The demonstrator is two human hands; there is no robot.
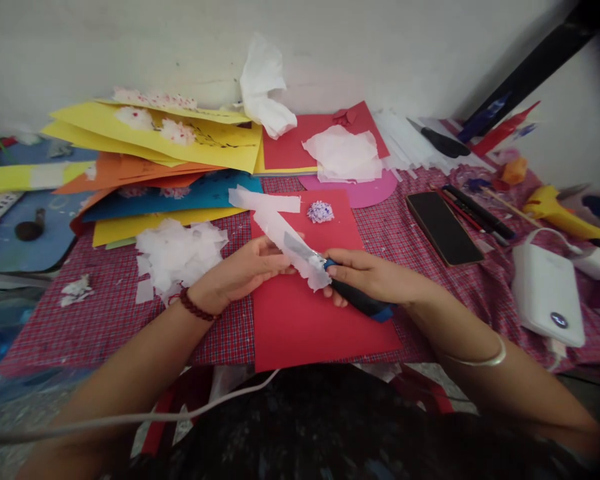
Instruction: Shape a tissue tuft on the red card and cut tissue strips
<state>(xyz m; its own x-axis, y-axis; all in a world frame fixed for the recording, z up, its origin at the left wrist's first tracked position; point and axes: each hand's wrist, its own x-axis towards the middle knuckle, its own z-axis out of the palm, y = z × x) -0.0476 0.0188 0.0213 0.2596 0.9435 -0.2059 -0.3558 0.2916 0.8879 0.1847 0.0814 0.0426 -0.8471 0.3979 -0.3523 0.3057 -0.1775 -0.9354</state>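
Observation:
My left hand [247, 267] is closed on a thin white paper strip [277, 230], pinching its lower edge over the red sheet [300, 327]. In my right hand [360, 270] is a pair of scissors [363, 300] with black and blue handles. Their blade shows dimly through the strip, near its lower end. Another white strip [265, 199] lies across the top left of the red sheet. A small round cluster of purple-speckled white bits [321, 211] sits on the sheet's upper part. Left of my left hand is a heap of white paper pieces [177, 253].
Folded coloured cards [180, 143] are stacked at back left, beside crumpled white tissue [265, 87]. To the right lie a phone [445, 227], pens [475, 213], a yellow glue gun [563, 210] and a white power bank [547, 290]. A white cable [195, 412] crosses in front of me.

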